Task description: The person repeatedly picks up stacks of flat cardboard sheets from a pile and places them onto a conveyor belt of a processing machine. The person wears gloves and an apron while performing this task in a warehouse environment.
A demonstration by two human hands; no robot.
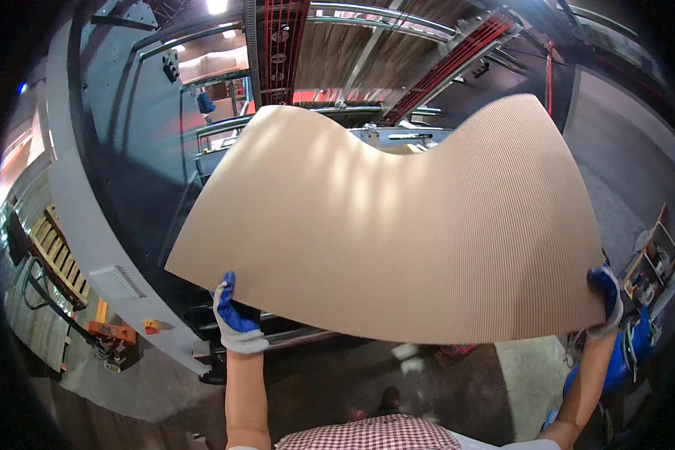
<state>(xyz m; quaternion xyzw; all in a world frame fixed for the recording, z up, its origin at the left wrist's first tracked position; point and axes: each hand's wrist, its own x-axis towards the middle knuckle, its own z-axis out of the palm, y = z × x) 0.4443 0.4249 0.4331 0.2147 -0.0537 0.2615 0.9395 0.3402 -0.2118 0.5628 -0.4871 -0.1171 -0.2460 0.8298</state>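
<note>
A large tan sheet of corrugated cardboard spans the space in front of me, its ribbed face toward me. It bows in the middle, and its two far corners curl upward. My left hand, in a white and blue work glove, grips the near edge toward the left corner, thumb on top. At the right edge my right hand, gloved the same way, is closed on the sheet near its lower corner. The fingers of both hands are partly hidden behind the cardboard.
A big grey machine frame stands left, with a red and yellow knob. Red-lined rails run overhead beyond the sheet. An orange pallet jack and wooden pallet are at far left. A shelf stands at far right.
</note>
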